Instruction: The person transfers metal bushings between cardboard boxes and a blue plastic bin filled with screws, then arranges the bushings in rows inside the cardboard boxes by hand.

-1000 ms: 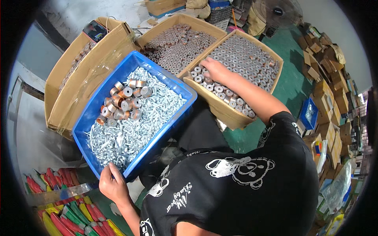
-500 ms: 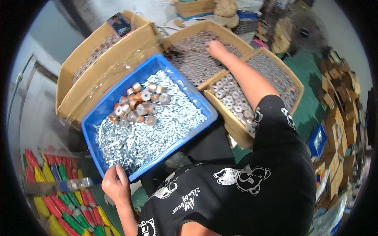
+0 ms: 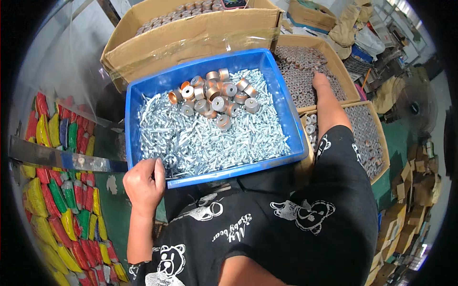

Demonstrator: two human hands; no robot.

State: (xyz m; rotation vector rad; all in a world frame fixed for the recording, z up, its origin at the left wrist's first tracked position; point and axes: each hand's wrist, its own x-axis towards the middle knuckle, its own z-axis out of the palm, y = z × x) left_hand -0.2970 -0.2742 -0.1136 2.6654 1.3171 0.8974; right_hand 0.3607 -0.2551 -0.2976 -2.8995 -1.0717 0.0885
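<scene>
In front of me a blue plastic tub (image 3: 217, 176) holds a mass of small silvery screw-like pins (image 3: 229, 143). On top of them lies a loose heap of short metal cylinders (image 3: 213, 93) with copper-coloured bands and pale, holed ends. My left hand (image 3: 144, 183) is closed at the tub's near left corner, thumb against the curled fingers; what it grips is hidden. My right arm stretches far right into a cardboard box (image 3: 350, 78) packed with similar cylinders (image 3: 298, 66). There my right hand (image 3: 322, 81) rests at the cylinders, its fingers mostly out of sight.
Behind the tub stands another taped cardboard box (image 3: 191, 40) with rows of cylinders and a phone (image 3: 234, 4). A further box (image 3: 365, 136) of cylinders sits near my right arm. Colourful packets (image 3: 71, 200) hang left behind a metal bar (image 3: 67, 158). A fan (image 3: 414, 107) stands at right.
My view has turned, so the tub now sits straighter and farther right. My left hand stays at the tub's near left corner; my right hand remains in the box of cylinders.
</scene>
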